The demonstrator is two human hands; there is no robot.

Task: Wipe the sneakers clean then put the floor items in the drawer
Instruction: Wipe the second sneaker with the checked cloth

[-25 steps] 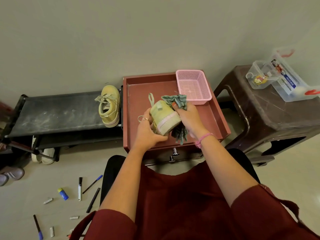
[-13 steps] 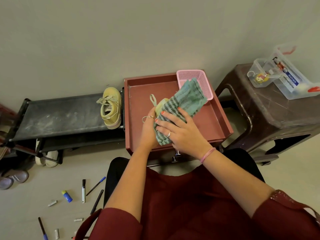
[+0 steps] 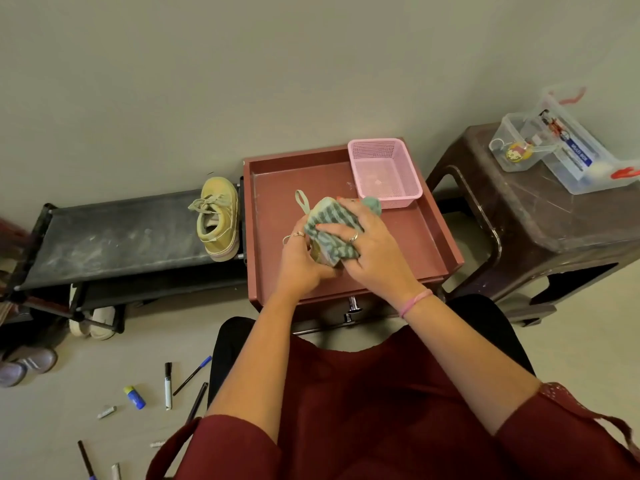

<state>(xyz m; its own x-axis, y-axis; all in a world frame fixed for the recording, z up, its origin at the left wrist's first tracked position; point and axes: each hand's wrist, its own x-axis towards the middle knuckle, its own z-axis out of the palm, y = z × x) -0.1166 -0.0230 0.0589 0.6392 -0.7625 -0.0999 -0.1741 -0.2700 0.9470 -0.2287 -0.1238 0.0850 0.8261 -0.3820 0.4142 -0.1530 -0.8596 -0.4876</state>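
Observation:
My left hand (image 3: 300,263) grips a pale yellow-green sneaker (image 3: 317,252) over the red cabinet top (image 3: 415,237); only its heel loop and a sliver of its side show. My right hand (image 3: 372,251) presses a green striped cloth (image 3: 330,228) around the shoe, fingers curled over it. A second yellow sneaker (image 3: 218,220) stands on the black shoe rack (image 3: 114,237). On the floor at lower left lie pens (image 3: 192,375), a marker (image 3: 168,386), a blue glue stick (image 3: 134,396) and small white pieces (image 3: 106,412). The drawer handle (image 3: 353,308) shows below the cabinet top.
A pink mesh basket (image 3: 386,173) sits at the cabinet's back right corner. A brown plastic stool (image 3: 519,230) to the right carries clear plastic boxes (image 3: 568,147). More shoes (image 3: 26,363) rest under and beside the rack. My knees are close to the cabinet front.
The cloth, draped flat over the sneaker half a second ago, is now bunched tighter around it. My right hand has slid toward me along the shoe; the left hand keeps its hold.

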